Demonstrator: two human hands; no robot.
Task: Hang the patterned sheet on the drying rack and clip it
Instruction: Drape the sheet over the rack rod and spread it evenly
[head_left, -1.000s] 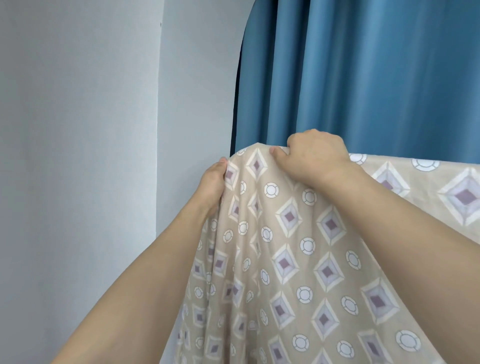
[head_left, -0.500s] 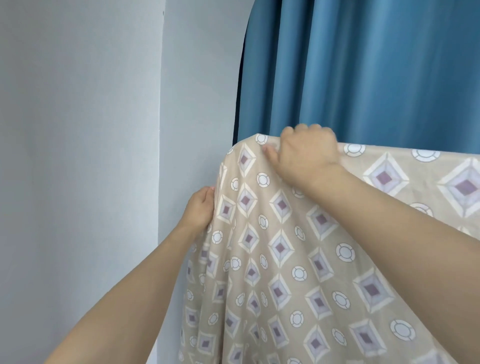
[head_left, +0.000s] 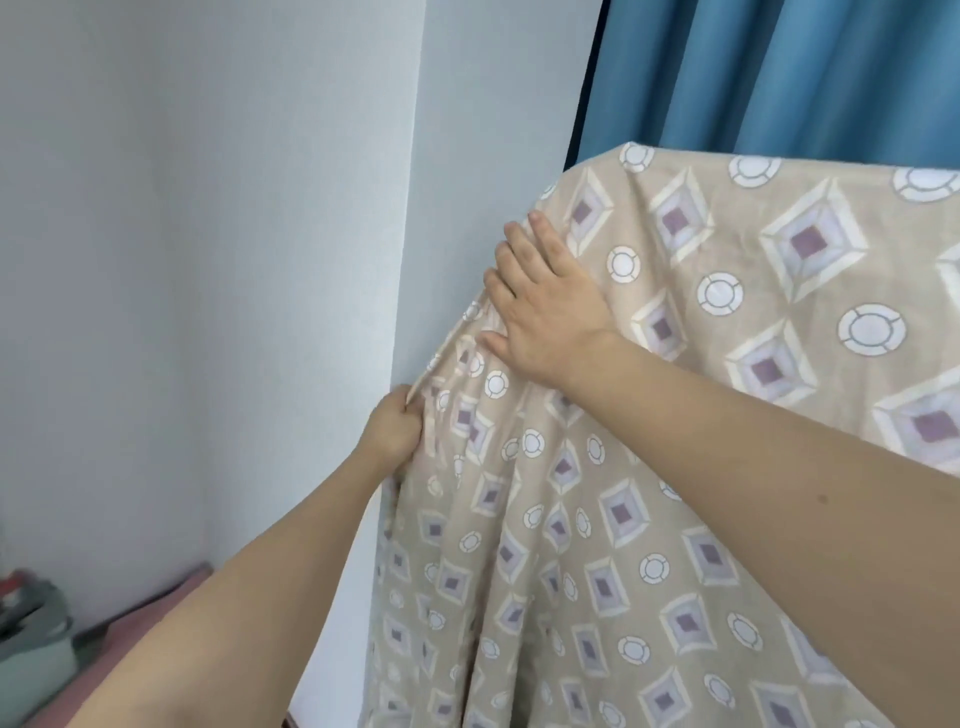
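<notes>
The patterned sheet (head_left: 727, 415), beige with purple diamonds and white circles, hangs draped over a drying rack that it hides completely. My left hand (head_left: 395, 431) pinches the sheet's left edge below the top corner. My right hand (head_left: 545, 306) lies flat with straight fingers on the cloth near the upper left corner, pressing it down. No clip is in view.
A blue curtain (head_left: 779, 73) hangs behind the sheet. A pale wall (head_left: 208, 260) with a protruding corner stands at the left. Low at the left edge sits a grey-green bag (head_left: 31, 639) on a pink floor strip (head_left: 135, 629).
My right hand has let go of the top fold and now lies flat lower on the cloth. My left hand has slid down along the left edge. The view has tilted downward.
</notes>
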